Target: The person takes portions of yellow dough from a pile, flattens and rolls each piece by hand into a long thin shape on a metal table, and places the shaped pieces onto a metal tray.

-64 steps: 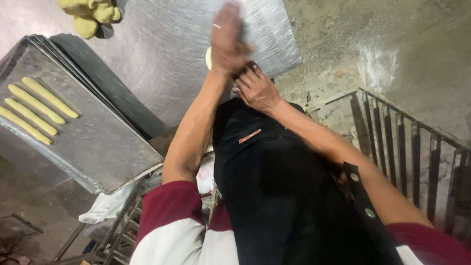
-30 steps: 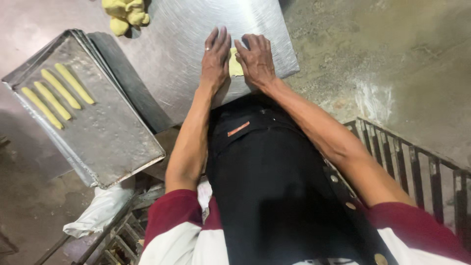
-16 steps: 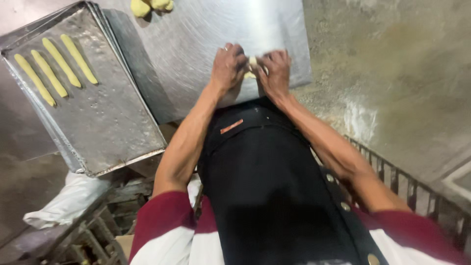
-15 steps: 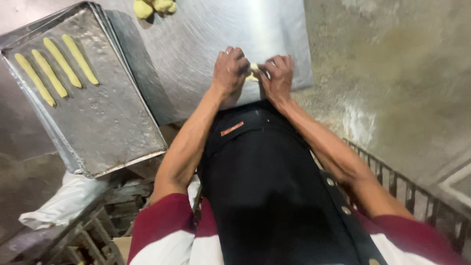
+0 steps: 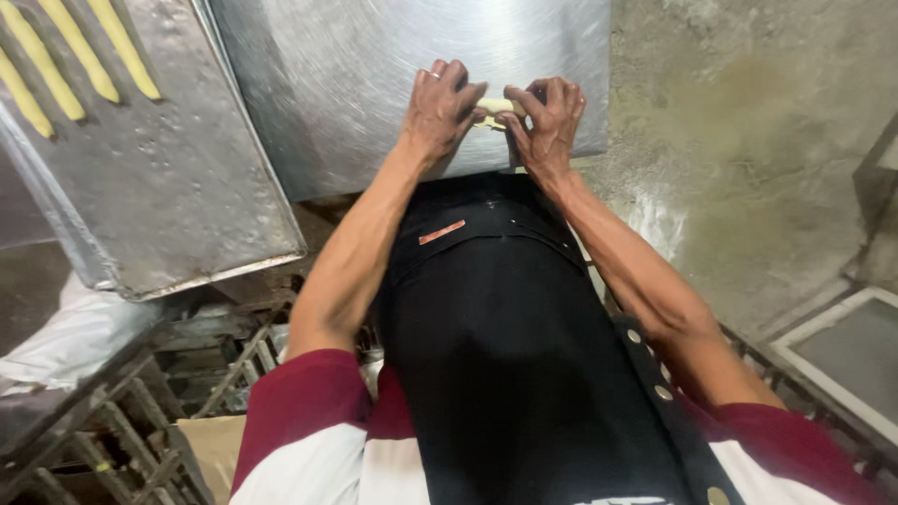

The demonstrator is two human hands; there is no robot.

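My left hand (image 5: 440, 108) and my right hand (image 5: 547, 117) meet at the near edge of a brushed metal worktop (image 5: 374, 84). Between the fingertips of both hands is a small pale yellow piece of dough (image 5: 496, 108), pinched from either side. A ring shows on my left hand. To the left lies a metal baking tray (image 5: 168, 187) with three yellow dough sticks (image 5: 84, 56) laid side by side at its far end. A black apron covers my front.
A metal rack (image 5: 122, 421) with a white cloth (image 5: 65, 337) stands under the tray at lower left. Rough concrete floor (image 5: 748, 140) spreads to the right, with a flat framed panel (image 5: 842, 355) at the lower right.
Earlier both palms lay flat on the worktop over the dough; my fingers then curled and now pinch the piece between both hands. The view has moved closer and the tray has slid to the upper left.
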